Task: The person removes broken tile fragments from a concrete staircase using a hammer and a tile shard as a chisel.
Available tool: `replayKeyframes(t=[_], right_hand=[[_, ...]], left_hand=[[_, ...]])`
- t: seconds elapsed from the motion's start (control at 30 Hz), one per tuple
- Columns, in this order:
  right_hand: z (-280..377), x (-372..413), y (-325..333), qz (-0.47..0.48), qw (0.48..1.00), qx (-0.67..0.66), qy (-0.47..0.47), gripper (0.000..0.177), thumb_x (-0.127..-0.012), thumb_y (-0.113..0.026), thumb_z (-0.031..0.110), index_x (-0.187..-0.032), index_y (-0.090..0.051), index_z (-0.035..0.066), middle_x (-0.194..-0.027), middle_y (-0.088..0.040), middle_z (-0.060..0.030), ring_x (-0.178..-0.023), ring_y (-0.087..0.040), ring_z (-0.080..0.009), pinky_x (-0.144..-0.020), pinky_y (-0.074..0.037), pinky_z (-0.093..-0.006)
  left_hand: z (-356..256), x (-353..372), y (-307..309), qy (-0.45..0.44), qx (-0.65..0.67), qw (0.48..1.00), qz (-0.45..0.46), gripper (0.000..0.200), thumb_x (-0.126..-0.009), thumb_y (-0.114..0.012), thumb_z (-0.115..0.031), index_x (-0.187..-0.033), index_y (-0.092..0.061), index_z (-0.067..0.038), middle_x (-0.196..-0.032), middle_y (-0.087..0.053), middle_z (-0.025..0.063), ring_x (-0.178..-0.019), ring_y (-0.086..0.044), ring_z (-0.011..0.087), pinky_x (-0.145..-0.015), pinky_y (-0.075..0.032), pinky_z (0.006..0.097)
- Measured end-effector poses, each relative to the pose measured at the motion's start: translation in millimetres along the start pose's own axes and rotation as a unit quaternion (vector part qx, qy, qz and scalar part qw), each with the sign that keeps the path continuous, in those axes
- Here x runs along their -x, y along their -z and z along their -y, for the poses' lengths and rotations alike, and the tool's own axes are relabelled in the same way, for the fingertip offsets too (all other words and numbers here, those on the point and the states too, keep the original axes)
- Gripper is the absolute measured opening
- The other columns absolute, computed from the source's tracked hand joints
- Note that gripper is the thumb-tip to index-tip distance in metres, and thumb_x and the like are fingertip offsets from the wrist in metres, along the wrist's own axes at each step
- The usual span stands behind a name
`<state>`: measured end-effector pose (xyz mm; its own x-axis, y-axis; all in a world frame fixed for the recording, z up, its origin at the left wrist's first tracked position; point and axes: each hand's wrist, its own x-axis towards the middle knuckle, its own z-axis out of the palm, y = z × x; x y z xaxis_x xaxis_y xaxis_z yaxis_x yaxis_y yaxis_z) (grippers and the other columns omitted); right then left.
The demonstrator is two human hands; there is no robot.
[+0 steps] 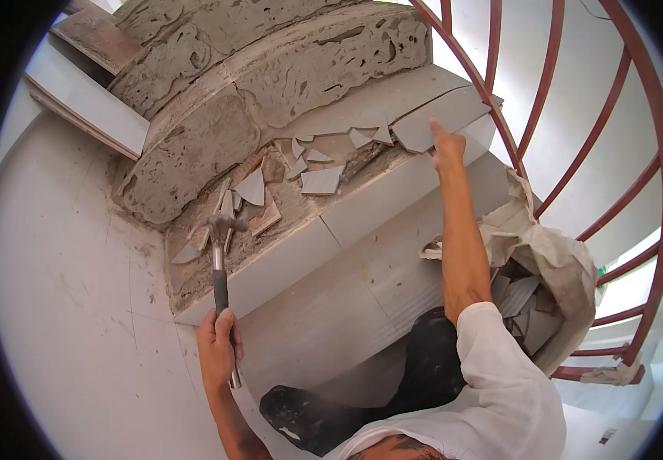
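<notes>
My left hand (219, 345) is wrapped round the dark grip of a hammer (221, 287). The hammer's head is over broken tile pieces and rubble on the stair tread. My right hand (448, 146) grips the front edge of a large broken floor tile (437, 119) at the right end of the same step, one finger lying on its top face. Between the hands, several tile shards (321, 181) lie on the rough mortar bed (289, 203). One pointed shard (251, 187) lies near the hammer head.
Red metal railings (554, 107) curve along the right. A woven sack (569, 268) with broken tiles stands beside my right arm. Bare rough concrete risers (301, 84) rise behind the step. White tiles (86, 100) rest at upper left, by the white wall (63, 253).
</notes>
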<state>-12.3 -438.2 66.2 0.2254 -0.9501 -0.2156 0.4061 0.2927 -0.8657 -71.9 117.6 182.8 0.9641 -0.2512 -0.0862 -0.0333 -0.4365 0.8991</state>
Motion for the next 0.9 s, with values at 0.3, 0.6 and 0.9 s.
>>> replayKeyframes(t=[0.3, 0.6, 0.9], right_hand=[[8, 13, 7, 0.107, 0.972, -0.183, -0.099, 0.049, -0.080, -0.061, -0.013, -0.124, -0.041, -0.003, -0.120, -0.052, -0.0202, -0.113, -0.054, -0.0344, -0.096, -0.046, -0.0550], [13, -7, -10, 0.193, 0.959, -0.188, -0.090, 0.042, -0.084, -0.056, -0.011, -0.122, -0.044, 0.000, -0.119, -0.053, -0.0187, -0.107, -0.056, -0.0339, -0.092, -0.048, -0.0552], [-19, 108, -86, 0.187, 0.973, -0.124, -0.057, 0.036, -0.076, -0.066, -0.008, -0.108, -0.050, -0.001, -0.099, -0.061, -0.0122, -0.087, -0.061, -0.0230, -0.071, -0.051, -0.0380]], left_hand=[[22, 17, -1, 0.030, 0.017, 0.999, 0.012, 0.029, -0.097, -0.053, -0.033, -0.083, -0.050, -0.007, -0.057, -0.046, 0.0002, -0.038, -0.041, 0.0082, -0.034, -0.030, 0.0233], [18, 24, -28, 0.035, 0.012, 0.999, 0.032, 0.027, -0.097, -0.052, -0.031, -0.084, -0.051, -0.007, -0.057, -0.046, 0.0005, -0.039, -0.042, 0.0083, -0.035, -0.031, 0.0237], [23, 45, -19, 0.027, -0.008, 0.999, 0.017, 0.031, -0.096, -0.056, -0.032, -0.082, -0.051, -0.006, -0.057, -0.048, -0.0002, -0.042, -0.044, 0.0075, -0.037, -0.033, 0.0232]])
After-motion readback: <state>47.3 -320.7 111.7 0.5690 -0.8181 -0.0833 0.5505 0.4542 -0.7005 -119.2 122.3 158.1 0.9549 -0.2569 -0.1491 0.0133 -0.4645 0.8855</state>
